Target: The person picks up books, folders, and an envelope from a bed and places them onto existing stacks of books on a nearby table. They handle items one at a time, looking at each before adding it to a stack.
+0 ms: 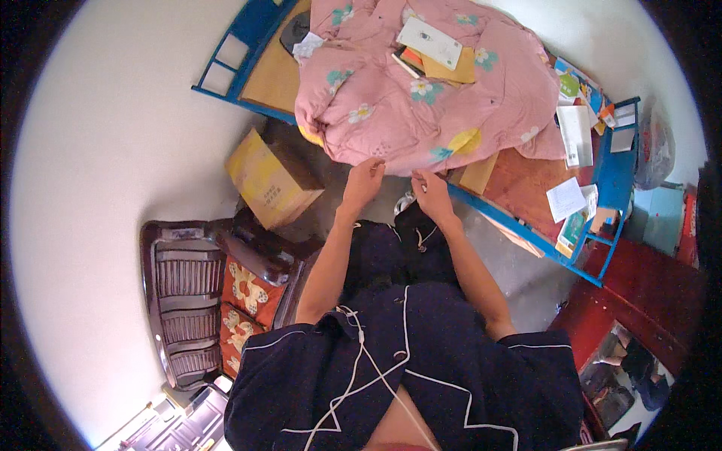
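A pink quilt (376, 113) with flower prints lies bunched over the bed, its near edge hanging toward me. Both arms reach forward to that edge. My left hand (365, 182) is closed, with curled fingers pinching the edge. A short way to its right, my right hand (432, 195) is also closed at the edge, fingers bent and thumb inward. Fingertips of both are partly hidden. On top of the quilt rest a flat white rectangular item (430, 43), a yellow-brown envelope (457, 69) and a few thin books beneath.
The blue metal bed frame (511, 224) runs across in front. Papers (565, 199) and a white box (574, 135) lie at the bed's right end. A cardboard box (267, 180) and a dark wooden sofa (188, 274) stand left; a red cabinet (632, 289) stands right.
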{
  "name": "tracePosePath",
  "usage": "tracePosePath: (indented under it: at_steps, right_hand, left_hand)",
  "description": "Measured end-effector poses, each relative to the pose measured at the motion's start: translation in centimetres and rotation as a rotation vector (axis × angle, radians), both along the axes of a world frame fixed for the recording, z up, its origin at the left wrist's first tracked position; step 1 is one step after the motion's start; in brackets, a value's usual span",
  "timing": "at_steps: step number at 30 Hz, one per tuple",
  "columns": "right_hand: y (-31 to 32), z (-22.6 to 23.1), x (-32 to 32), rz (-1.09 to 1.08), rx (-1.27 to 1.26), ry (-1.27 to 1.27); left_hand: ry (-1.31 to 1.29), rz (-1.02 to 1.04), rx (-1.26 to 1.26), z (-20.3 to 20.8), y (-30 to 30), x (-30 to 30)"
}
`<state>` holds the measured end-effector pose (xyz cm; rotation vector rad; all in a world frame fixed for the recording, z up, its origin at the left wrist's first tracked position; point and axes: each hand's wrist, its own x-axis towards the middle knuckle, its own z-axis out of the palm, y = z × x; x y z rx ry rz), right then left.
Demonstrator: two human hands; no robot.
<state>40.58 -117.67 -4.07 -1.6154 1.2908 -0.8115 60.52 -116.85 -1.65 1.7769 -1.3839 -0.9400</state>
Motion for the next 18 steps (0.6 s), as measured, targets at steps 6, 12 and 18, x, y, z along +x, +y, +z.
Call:
tracePosePath:
  at_steps: [6, 12, 18]
  right_hand:
    - [-8.0, 0.0, -0.7, 0.061, -0.082, -0.001]
    - [-12.4, 0.5, -0.8, 0.022, -0.096, 0.144]
    - [-15.2, 2.0, -1.3, -0.092, 0.090, 0.056]
  left_hand:
    - [0.029, 0.022, 0.015, 0.5, -7.2, -0.5]
    - [-0.039, -0.022, -0.039, -0.1, -12.2, -0.9]
    - [0.100, -0.066, -0.066, -0.8, -17.4, -1.9]
